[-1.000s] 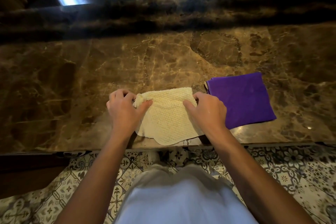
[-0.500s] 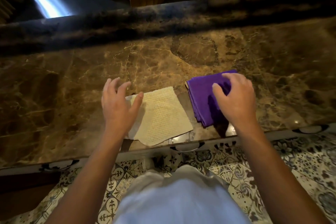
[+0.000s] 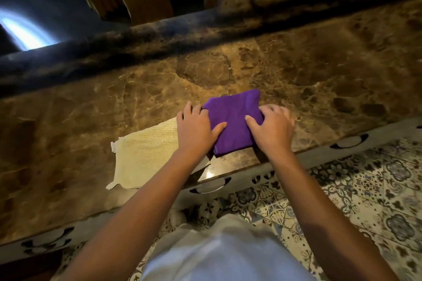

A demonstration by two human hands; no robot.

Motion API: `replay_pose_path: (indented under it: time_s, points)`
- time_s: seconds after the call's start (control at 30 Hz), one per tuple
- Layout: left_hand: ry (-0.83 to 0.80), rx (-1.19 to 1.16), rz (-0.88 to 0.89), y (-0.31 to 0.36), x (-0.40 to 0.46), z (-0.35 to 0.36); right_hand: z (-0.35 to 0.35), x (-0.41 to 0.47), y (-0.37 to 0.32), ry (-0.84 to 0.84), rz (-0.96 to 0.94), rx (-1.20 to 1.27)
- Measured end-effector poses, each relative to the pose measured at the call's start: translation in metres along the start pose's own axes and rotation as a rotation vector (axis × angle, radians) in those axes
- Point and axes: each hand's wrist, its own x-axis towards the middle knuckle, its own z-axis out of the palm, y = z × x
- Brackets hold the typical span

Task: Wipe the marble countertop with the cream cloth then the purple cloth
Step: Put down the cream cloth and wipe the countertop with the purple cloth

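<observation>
At the near edge of the brown veined marble countertop [image 3: 296, 70], the folded purple cloth [image 3: 233, 121] lies flat under both of my hands. My left hand [image 3: 196, 130] rests on the cloth's left border, fingers spread and extended, thumb laid across the fabric toward its middle; nothing is gripped, the palm presses down. My right hand [image 3: 271, 130] covers the cloth's right border, fingers bent and splayed, thumb pointing in over the fabric; it bears on the cloth, and I cannot tell whether the fingertips have pinched any fold. The purple cloth sits directly between the two hands, its long axis running from the counter's near edge away toward the far raised ledge, tilted slightly to the right. Both hands are in contact; neither is nearer than the other. The cream waffle-textured cloth [image 3: 141, 155] lies spread flat to the left of the purple cloth, just beside it, partly hidden behind my left forearm, and touched by neither hand. Judgement: the cream stage appears finished and the purple stage is about to begin. The open marble lies mostly beyond and to both sides of the purple cloth, so the coming stroke would push away from me or sweep sideways along the counter.
</observation>
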Motion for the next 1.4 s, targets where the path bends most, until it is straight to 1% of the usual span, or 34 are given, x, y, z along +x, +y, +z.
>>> replay_pose_path:
  time_s: [0.07,0.13,0.17,0.2,0.23,0.27,0.33,0.37,0.4,0.47,0.53,0.63,0.67,0.73,0.83,0.93,1.07,1.1,1.17,1.23,1.27,1.33,1.4]
  points:
    - [0.037,-0.048,0.006,-0.001,0.000,0.004,-0.009,-0.002,-0.003,0.002,0.008,0.104]
    - [0.063,-0.087,0.039,-0.004,0.001,0.010,-0.022,-0.005,-0.007,-0.040,0.006,0.347]
    - [0.055,-0.143,0.045,-0.005,0.001,0.011,-0.030,-0.007,-0.010,-0.076,0.000,0.463]
    - [0.066,-0.264,0.031,-0.006,0.000,0.009,-0.038,-0.009,-0.014,-0.110,-0.010,0.566]
    - [0.060,-0.465,-0.017,-0.007,-0.003,0.007,-0.047,-0.013,-0.018,-0.145,-0.019,0.676]
    - [0.041,-0.715,-0.060,-0.006,-0.008,-0.002,-0.056,-0.016,-0.022,-0.181,-0.025,0.802]
    - [-0.065,-1.274,-0.174,-0.006,-0.018,-0.023,-0.074,-0.026,-0.031,-0.264,-0.035,1.053]
    - [-0.122,-1.486,-0.211,-0.009,-0.023,-0.032,-0.082,-0.032,-0.037,-0.311,-0.043,1.153]
    - [-0.178,-1.603,-0.235,-0.015,-0.029,-0.042,-0.088,-0.038,-0.043,-0.358,-0.054,1.236]
    - [-0.250,-1.718,-0.215,-0.025,-0.043,-0.059,-0.097,-0.052,-0.057,-0.447,-0.072,1.384]
    - [-0.294,-1.770,-0.178,-0.035,-0.062,-0.074,-0.099,-0.067,-0.074,-0.528,-0.068,1.524]
    - [-0.336,-1.824,-0.093,-0.060,-0.094,-0.086,-0.089,-0.089,-0.096,-0.618,-0.041,1.658]
    - [-0.325,-1.826,-0.094,-0.072,-0.105,-0.089,-0.081,-0.098,-0.105,-0.646,-0.028,1.685]
    - [-0.289,-1.820,-0.127,-0.089,-0.125,-0.097,-0.066,-0.115,-0.121,-0.690,-0.016,1.693]
    - [-0.009,-1.806,-0.222,-0.140,-0.166,-0.094,-0.038,-0.154,-0.161,-0.776,0.011,1.627]
    - [0.145,-1.770,-0.323,-0.198,-0.209,-0.093,-0.013,-0.194,-0.196,-0.849,0.033,1.531]
    - [0.162,-1.710,-0.378,-0.262,-0.261,-0.100,0.016,-0.247,-0.243,-0.980,0.030,1.364]
    - [0.161,-1.707,-0.389,-0.275,-0.273,-0.102,0.023,-0.260,-0.255,-0.985,0.034,1.331]
    - [0.157,-1.708,-0.442,-0.300,-0.294,-0.105,0.035,-0.283,-0.277,-0.936,0.048,1.265]
    - [0.124,-1.689,-0.505,-0.322,-0.313,-0.111,0.045,-0.299,-0.295,-0.869,-0.014,1.194]
    - [0.097,-1.678,-0.523,-0.332,-0.322,-0.114,0.048,-0.305,-0.303,-0.862,-0.052,1.154]
    - [0.083,-1.698,-0.557,-0.351,-0.335,-0.116,0.053,-0.313,-0.318,-0.896,-0.108,1.088]
    - [0.155,-1.749,-0.604,-0.369,-0.344,-0.117,0.058,-0.316,-0.333,-0.936,-0.165,1.039]
